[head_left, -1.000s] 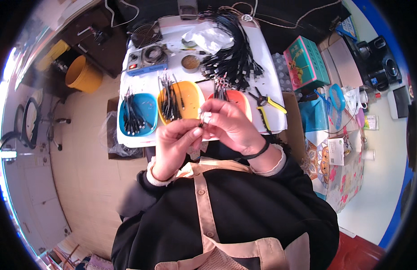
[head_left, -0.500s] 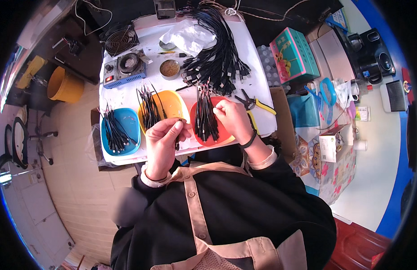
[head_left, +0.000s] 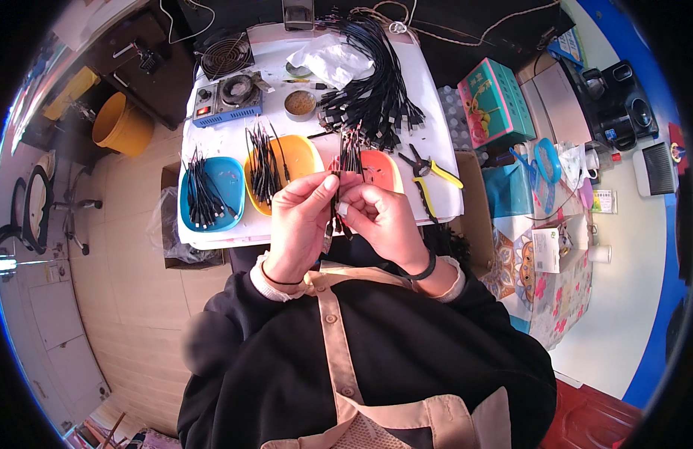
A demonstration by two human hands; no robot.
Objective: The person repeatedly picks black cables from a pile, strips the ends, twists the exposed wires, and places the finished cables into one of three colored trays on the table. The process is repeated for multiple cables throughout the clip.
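Observation:
Close to my body, in front of the red tray (head_left: 382,166), my left hand (head_left: 298,228) pinches a thin black cable (head_left: 335,209) upright between thumb and fingertips. My right hand (head_left: 390,230) is closed beside it, its thumb and fingers on the same cable. Its lower end hangs between the hands and is partly hidden. Behind them, black cables with bare ends (head_left: 351,153) lie in the red tray, partly covered by my fingers. Similar cables (head_left: 264,172) lie in the yellow tray (head_left: 303,159), and another bundle (head_left: 202,196) in the blue tray (head_left: 228,176).
Farther back lies a large heap of black cables (head_left: 376,97). A yellow-handled wire stripper (head_left: 421,168) rests at the table's right. Toward the back left stand a blue heating device (head_left: 227,108), a round tin (head_left: 300,103) and a fan (head_left: 225,56). A box (head_left: 496,105) stands beyond the right edge.
My right hand has moved left from the red tray's cables to meet my left hand at a cable. My left hand has shifted right. The view has tilted slightly, sliding the table rightward.

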